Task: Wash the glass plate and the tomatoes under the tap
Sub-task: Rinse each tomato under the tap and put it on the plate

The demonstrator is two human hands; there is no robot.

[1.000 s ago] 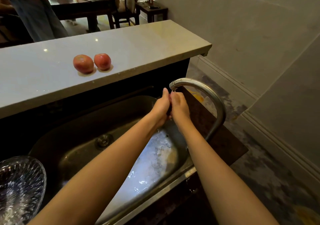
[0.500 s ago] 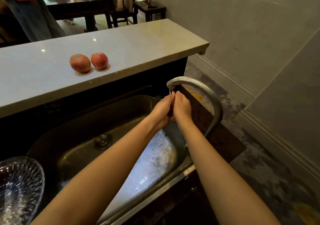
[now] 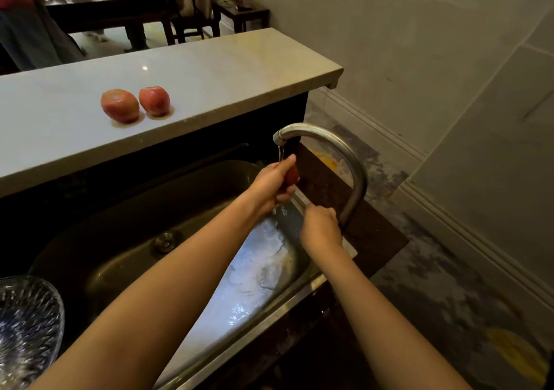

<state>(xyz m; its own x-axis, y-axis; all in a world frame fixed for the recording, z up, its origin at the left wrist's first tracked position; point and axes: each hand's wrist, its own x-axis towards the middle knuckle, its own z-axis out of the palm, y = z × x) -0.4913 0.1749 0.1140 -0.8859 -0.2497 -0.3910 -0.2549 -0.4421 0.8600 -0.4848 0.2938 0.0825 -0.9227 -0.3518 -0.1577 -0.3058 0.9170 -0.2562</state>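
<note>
Bare left forearm (image 3: 180,269), bare right forearm (image 3: 377,314).

Upper half of frame, countertop (image 3: 209,69): pale grey-white, glossy, faint veining. On it, left tomato (image 3: 120,105) and right tomato (image 3: 154,101): pinkish red with paler orange patches. Frame centre, third tomato (image 3: 291,175): deep red. Centre right, tap (image 3: 344,150): brushed silver-grey. Below it, sink (image 3: 126,239): dull grey steel, with a bright blue-white sheen at lower centre. Lower left, glass plate (image 3: 27,323): clear, finely ribbed, sparkling. Mid left, cabinet front (image 3: 150,162): near black. Lower right, floor (image 3: 434,284): mottled grey with yellow blotches. Upper right, wall (image 3: 419,45): plain pale grey tiles.
</note>
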